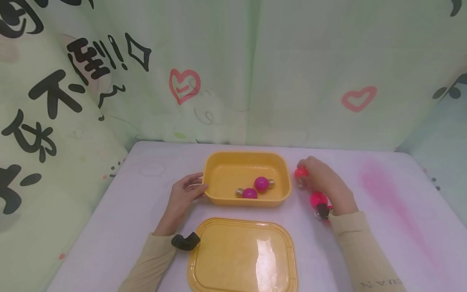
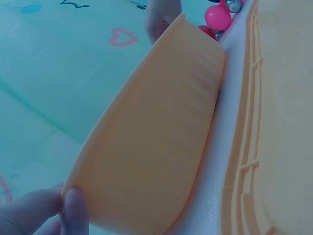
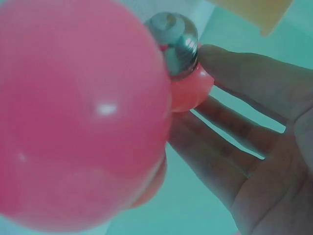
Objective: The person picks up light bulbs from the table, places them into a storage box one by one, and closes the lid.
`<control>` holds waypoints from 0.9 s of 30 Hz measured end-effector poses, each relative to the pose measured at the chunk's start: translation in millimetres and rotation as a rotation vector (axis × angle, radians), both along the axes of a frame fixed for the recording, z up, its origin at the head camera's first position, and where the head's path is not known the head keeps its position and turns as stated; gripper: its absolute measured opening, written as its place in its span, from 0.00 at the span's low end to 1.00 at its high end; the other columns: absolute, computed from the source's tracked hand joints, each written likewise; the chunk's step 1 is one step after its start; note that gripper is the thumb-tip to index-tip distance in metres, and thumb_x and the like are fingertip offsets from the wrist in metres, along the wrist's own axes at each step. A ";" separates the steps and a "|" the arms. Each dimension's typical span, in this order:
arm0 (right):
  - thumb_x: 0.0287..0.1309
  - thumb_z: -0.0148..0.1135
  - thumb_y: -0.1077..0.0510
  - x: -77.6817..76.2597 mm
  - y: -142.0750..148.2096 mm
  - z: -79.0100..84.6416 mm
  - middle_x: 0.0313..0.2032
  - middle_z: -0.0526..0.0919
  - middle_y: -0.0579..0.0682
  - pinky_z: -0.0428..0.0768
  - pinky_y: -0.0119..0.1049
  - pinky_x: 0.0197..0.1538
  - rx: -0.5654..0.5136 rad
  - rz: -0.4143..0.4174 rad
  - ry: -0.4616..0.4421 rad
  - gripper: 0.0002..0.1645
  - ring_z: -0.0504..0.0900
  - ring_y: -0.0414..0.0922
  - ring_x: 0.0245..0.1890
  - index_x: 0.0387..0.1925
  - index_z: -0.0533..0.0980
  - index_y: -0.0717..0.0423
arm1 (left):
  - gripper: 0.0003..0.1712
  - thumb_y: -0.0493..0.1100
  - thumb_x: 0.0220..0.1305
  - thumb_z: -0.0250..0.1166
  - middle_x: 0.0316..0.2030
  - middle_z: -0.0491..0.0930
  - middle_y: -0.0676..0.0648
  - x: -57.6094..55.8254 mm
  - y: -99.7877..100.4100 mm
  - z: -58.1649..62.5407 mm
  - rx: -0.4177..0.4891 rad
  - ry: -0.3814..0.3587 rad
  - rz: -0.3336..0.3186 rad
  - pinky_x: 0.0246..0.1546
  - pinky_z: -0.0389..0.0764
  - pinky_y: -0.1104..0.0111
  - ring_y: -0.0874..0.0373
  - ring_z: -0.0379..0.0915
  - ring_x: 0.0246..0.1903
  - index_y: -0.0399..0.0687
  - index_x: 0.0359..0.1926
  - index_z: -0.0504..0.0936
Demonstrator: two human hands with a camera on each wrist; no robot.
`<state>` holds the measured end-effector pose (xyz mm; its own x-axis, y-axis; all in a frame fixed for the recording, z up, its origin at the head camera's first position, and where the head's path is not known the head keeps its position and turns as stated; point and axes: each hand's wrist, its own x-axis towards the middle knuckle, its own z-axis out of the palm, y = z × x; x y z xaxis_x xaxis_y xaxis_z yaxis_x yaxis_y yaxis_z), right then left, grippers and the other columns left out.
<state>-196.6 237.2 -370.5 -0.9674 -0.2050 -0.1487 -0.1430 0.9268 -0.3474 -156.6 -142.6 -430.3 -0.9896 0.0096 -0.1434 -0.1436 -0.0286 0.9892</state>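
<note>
Two magenta light bulbs (image 1: 261,184) with metal screw bases lie inside a yellow plastic bin (image 1: 219,198). At the bin's left end, my left hand (image 1: 184,194) pinches the rim between thumb and fingers, also seen in the left wrist view. Just right of the bin, my right hand (image 1: 324,176) holds a red light bulb (image 1: 301,173). In the right wrist view, the thumb touches this bulb's metal base (image 3: 181,54) and fingers lie behind its red globe. Another red-pink bulb (image 1: 319,199) sits beneath the right wrist, partly hidden by the wrist's black strap.
A yellow lid (image 1: 233,255) lies flat in front of the bin, close to the left wrist. A white cloth (image 1: 379,227) with a pink smear covers the table. Printed curtains (image 1: 292,81) hang behind and along the sides. A large pink bulb (image 3: 83,117) blocks much of the right wrist view.
</note>
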 end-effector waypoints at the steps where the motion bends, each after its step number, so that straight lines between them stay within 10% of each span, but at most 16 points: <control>1: 0.60 0.66 0.63 -0.1 -0.1 -0.1 0.44 0.79 0.60 0.79 0.58 0.56 -0.003 -0.001 0.000 0.19 0.76 0.57 0.45 0.53 0.76 0.64 | 0.27 0.34 0.62 0.69 0.52 0.76 0.39 0.1 0.0 0.0 0.000 -0.002 0.001 0.41 0.87 0.68 0.61 0.80 0.41 0.40 0.62 0.75; 27: 0.60 0.66 0.63 1.6 -1.4 0.6 0.50 0.78 0.63 0.77 0.60 0.58 -0.050 -0.044 -0.046 0.23 0.74 0.59 0.50 0.57 0.74 0.64 | 0.27 0.33 0.62 0.69 0.51 0.75 0.39 0.8 -0.2 -0.3 0.004 0.008 0.000 0.41 0.87 0.68 0.61 0.81 0.41 0.39 0.62 0.75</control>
<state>-195.0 235.8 -369.9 -0.9681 -0.1705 -0.1837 -0.0851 0.9130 -0.3991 -155.8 -142.8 -430.6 -0.9907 0.0106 -0.1354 -0.1357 -0.0327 0.9902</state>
